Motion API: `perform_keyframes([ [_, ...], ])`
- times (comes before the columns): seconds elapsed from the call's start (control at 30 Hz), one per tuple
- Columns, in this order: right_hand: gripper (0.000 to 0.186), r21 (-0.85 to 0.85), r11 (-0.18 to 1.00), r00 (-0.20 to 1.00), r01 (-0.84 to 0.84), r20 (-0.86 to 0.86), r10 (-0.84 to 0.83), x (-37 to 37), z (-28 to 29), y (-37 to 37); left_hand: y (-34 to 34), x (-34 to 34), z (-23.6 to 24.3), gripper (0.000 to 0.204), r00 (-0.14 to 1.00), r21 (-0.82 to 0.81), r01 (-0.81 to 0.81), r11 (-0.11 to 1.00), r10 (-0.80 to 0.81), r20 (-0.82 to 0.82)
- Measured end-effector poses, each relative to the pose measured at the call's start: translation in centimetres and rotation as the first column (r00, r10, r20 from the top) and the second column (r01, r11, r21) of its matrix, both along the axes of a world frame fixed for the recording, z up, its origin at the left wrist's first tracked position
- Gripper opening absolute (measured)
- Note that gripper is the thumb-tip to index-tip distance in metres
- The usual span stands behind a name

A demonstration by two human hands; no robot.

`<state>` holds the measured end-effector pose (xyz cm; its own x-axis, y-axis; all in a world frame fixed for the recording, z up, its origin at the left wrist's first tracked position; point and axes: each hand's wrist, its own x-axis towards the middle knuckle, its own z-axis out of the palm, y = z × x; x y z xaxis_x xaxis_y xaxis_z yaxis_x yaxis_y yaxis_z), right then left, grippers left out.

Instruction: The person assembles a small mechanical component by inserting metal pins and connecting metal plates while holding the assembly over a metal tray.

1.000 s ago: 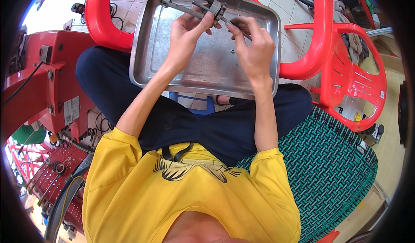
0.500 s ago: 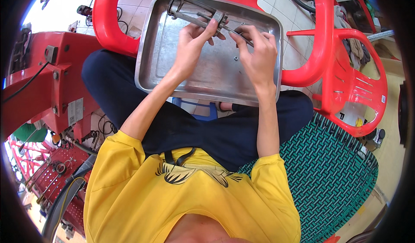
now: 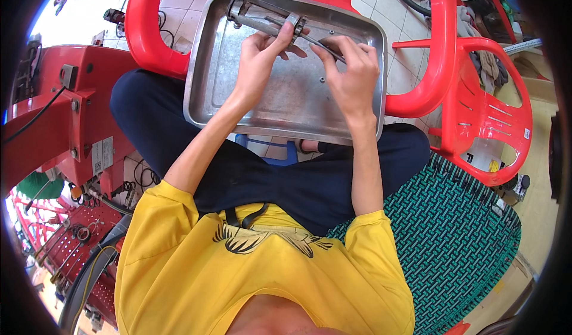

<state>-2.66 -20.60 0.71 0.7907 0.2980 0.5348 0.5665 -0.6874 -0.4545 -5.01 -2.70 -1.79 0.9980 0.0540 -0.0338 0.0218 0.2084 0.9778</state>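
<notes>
My left hand (image 3: 260, 58) is closed around the near end of a grey metal assembly with long parallel bars and a clamp-like end piece (image 3: 256, 22). It is held over the far part of a shallow stainless steel tray (image 3: 286, 108). My right hand (image 3: 353, 67) pinches a thin dark metal rod (image 3: 313, 39), which slants up and left to the assembly's near end. Whether the rod is a tool or a part of the assembly I cannot tell. Small nut-like pieces (image 3: 322, 79) lie in the tray, apart from both hands.
The tray rests on a red plastic chair (image 3: 411, 104), with my legs at its near side. Another red chair (image 3: 494, 117) stands to the right, beside a green woven seat (image 3: 441, 240). Red machinery (image 3: 98, 114) and a red perforated panel (image 3: 83, 257) are at the left.
The assembly, both hands and the tray appear shifted very slightly left, along with the whole view. Both grips look the same.
</notes>
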Motion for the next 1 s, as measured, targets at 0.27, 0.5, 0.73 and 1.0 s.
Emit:
perform_keyframes([
  [0.27,0.016,-0.051,0.999,0.997,0.01,-0.082,-0.014,-0.42,-0.13,0.29,-0.08,0.05,0.23,0.056,0.999,0.021,-0.026,0.999,0.026,-0.032],
  [0.5,0.018,-0.031,0.999,0.992,0.021,-0.125,-0.025,-0.29,0.16,0.0,-0.08,-0.14,0.51,0.048,1.0,-0.039,0.009,0.999,-0.01,-0.028],
  [0.73,0.016,-0.047,0.998,0.999,0.033,-0.028,-0.035,-0.43,0.07,0.54,-0.01,-0.01,0.07,0.047,1.0,0.04,-0.009,0.999,0.01,-0.012],
  [1.0,0.018,-0.027,0.999,1.0,0.026,0.018,-0.026,0.08,-0.37,0.03,-0.24,-0.17,0.2,0.043,1.0,-0.043,0.007,0.999,-0.008,-0.005],
])
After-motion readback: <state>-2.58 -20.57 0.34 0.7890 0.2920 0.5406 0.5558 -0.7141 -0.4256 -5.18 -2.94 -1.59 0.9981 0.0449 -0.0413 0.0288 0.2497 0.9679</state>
